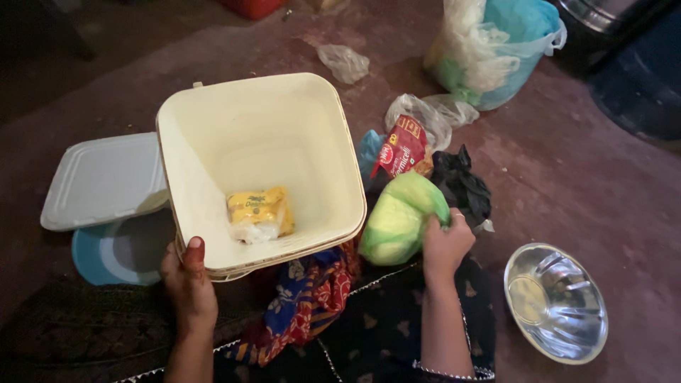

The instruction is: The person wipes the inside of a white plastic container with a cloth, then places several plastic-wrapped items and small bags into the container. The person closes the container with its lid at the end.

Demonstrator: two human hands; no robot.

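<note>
While the left hand (188,280) is gripping the near rim of a cream square plastic tub (259,167), thumb hooked over the edge, it is tipping the tub's mouth toward the person so the inside is showing. Lying on the tub's bottom, just beyond that hand, is a yellow food packet (260,214). The right hand (445,245) is closing its fingers around a green plastic bag (401,216) that is bulging with something pale, pinching the gathered top, probably to keep it from spilling. Just beyond the right hand a red noodle packet (401,147) and a knotted black bag (461,183) are lying on the floor (567,177). Out to the right of that hand a steel bowl (555,301) is sitting apart. To the left of the left hand the tub's pale lid (106,181) is resting flat, partly over a blue round lid (117,252).
</note>
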